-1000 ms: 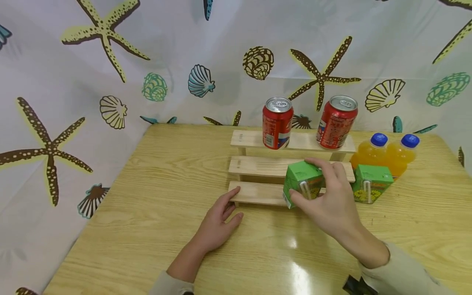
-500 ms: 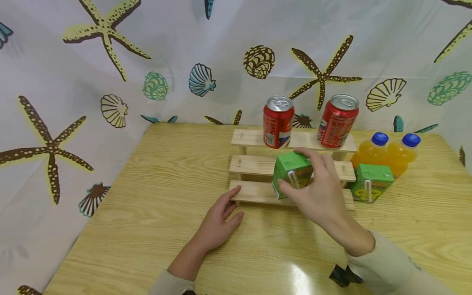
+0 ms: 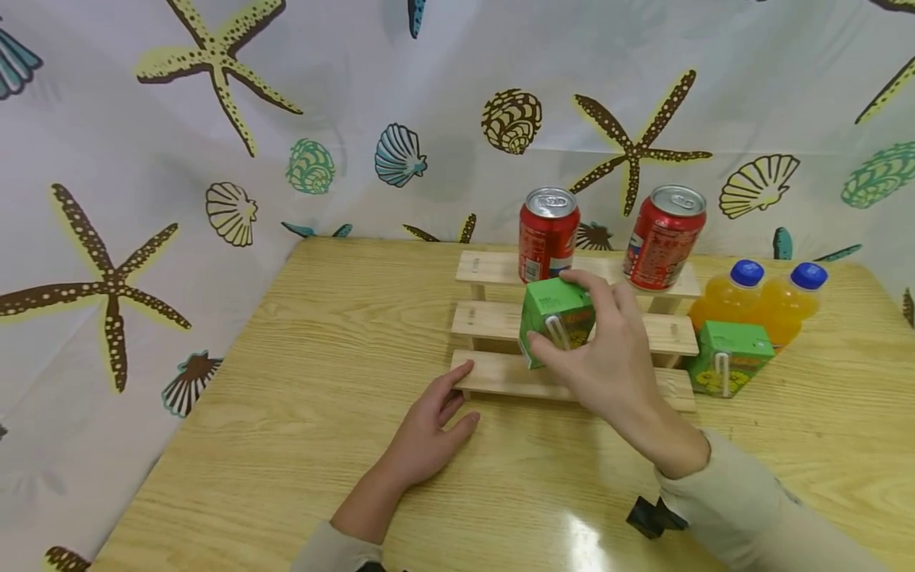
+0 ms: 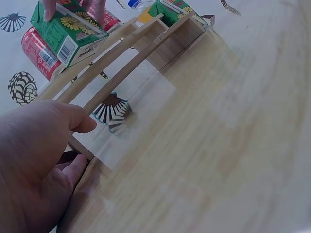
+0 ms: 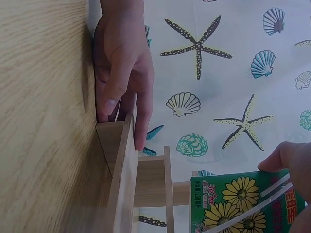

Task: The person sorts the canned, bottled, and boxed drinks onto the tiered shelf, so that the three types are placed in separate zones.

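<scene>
My right hand [image 3: 611,357] grips a green drink carton [image 3: 556,311] with a flower print, thumb on one side and fingers on the other. The carton is slightly tilted, in front of the middle step of a small three-step wooden rack [image 3: 493,373]. Whether it touches the rack cannot be told. My left hand [image 3: 429,437] rests on the left end of the lowest step, index finger on top and thumb apart from the wood. On the top step stand two red cans, a left can [image 3: 549,238] and a right can [image 3: 665,238]. The right wrist view shows the held carton [image 5: 238,204] close up.
A second green carton [image 3: 732,361] stands on the table [image 3: 343,342] at the rack's right end. Behind it are two orange drink bottles [image 3: 782,310] with blue caps. A shell-and-starfish patterned cloth [image 3: 443,103] hangs behind the table.
My right hand has carried the carton left and upward, from the right half of the lowest step toward the middle step. The left hand stays at the rack's end.
</scene>
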The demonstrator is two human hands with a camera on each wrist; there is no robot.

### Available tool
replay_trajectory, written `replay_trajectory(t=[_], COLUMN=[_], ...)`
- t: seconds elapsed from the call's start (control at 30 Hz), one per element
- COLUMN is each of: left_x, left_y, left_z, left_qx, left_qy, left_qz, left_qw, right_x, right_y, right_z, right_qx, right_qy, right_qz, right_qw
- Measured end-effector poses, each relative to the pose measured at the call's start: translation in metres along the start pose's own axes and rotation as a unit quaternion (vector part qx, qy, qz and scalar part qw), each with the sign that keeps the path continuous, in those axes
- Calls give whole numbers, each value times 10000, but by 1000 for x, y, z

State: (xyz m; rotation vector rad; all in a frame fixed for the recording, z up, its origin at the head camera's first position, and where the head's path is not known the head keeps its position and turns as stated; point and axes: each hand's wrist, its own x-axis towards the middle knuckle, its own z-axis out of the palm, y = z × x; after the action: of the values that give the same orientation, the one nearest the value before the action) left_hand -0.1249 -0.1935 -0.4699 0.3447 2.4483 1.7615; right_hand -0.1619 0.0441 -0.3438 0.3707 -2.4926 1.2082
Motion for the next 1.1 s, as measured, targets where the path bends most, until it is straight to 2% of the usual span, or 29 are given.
replay_trajectory(t=[0.3, 0.5, 0.73, 1.1], left_x=[-1, -1, -2, -3], left_y=[0, -1, 0, 1], left_z=[-1, -1, -2, -4], left_qx=[87, 58, 84, 77], left_qy=[-39, -64, -105, -196], left_qz=[-39, 121, 25, 36], left_qw=[9999, 9999, 9999, 9998], right_x=[9, 13, 17, 19], right_y=[0, 1, 3, 6], right_z=[10, 14, 19, 28], right_qx=[-113, -171, -121, -121], right_qy=[75, 91, 52, 262], right_qz=[-16, 28, 129, -45], right_qw=[9999, 9998, 9998, 9996])
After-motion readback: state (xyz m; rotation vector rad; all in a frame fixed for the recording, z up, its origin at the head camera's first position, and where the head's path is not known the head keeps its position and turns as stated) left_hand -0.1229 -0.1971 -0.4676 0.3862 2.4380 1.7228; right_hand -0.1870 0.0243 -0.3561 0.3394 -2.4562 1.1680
